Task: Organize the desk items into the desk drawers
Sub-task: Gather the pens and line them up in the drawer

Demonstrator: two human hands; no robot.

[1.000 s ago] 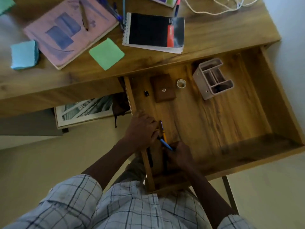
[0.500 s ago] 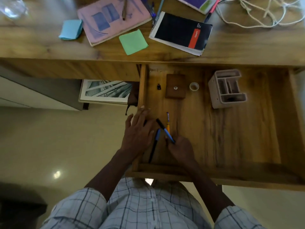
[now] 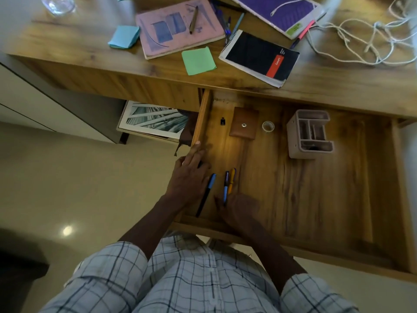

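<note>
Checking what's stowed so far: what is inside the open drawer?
The drawer holds three pens, a brown pouch, a tape roll, a grey organizer and a small black item. The hands cover part of its floor.

Drawer (image 3: 338, 199) pulled out below desk top (image 3: 338, 86). In drawer, far row L to R: small clip (image 3: 222, 121), flat pouch (image 3: 244, 126), tape roll (image 3: 268, 126), organizer (image 3: 310, 133). Near-left corner: 3 pens (image 3: 226, 186) lying side by side, pointing away from person. Left hand (image 3: 189, 177) flat on drawer's left wall, just L of pens; right hand (image 3: 239, 208) at pens' near ends. On desk top: sticky pads (image 3: 198, 61), notebooks (image 3: 259, 56), cable (image 3: 372, 41) far R. Print (image 3: 153, 119) on floor under desk, L of drawer.
</note>
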